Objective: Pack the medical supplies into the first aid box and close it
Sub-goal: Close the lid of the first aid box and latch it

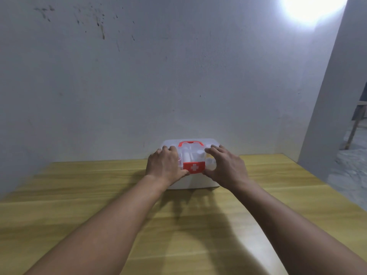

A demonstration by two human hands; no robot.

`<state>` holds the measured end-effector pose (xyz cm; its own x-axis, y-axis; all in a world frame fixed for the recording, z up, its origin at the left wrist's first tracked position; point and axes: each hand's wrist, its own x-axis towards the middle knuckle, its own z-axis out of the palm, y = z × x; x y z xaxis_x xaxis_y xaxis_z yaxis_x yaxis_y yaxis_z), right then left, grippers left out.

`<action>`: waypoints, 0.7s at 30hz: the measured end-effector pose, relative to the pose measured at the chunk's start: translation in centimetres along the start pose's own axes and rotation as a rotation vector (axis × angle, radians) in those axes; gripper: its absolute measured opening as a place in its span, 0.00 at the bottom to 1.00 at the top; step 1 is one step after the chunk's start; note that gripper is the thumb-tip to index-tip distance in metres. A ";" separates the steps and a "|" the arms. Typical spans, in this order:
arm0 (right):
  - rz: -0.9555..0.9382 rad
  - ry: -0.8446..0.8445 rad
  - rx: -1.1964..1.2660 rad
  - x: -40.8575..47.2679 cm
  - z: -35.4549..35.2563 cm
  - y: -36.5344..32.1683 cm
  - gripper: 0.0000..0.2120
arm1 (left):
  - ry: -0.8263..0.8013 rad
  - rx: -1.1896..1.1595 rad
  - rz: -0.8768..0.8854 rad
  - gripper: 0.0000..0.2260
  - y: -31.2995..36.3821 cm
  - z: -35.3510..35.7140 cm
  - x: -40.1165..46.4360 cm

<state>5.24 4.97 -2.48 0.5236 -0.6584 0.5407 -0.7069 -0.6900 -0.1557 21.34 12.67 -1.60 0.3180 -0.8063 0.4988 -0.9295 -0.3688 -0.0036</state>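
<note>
Head view: first aid box, white base with clear lid, sits at far edge of wooden table, close to the grey wall. Lid is down. Red handle lies on top, red latch with white cross on front. White supplies show blurred through lid. Left hand clasps the lid's left side, fingers curled over top, thumb beside latch. Right hand clasps the right side likewise, thumb at front edge.

One box — two hands.
</note>
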 end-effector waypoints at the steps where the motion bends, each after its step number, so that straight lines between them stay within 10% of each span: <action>1: -0.003 0.006 0.000 0.0 0.0 0.0 0.30 | 0.009 -0.005 0.002 0.33 0.0 0.1 0.0; 21: 0.056 -0.108 0.047 2.9 1.5 0.5 0.31 | -0.048 -0.093 -0.053 0.32 -0.9 1.2 2.5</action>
<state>7.14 2.23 -2.25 0.5339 -0.7230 0.4384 -0.7146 -0.6630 -0.2231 23.18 10.38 -1.40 0.3733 -0.8089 0.4542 -0.9239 -0.3683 0.1034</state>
